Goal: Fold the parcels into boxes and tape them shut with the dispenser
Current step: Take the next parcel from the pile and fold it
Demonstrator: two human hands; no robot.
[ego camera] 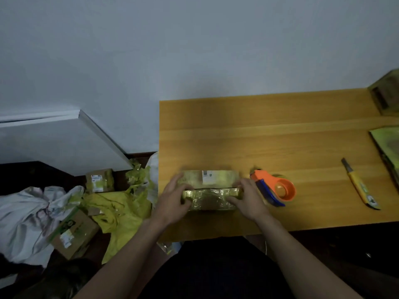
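Single head-worn view, forward and down, close above the wooden table (280, 137) edge.

A yellow utility knife (360, 184) lies on the wooden table (280, 130).
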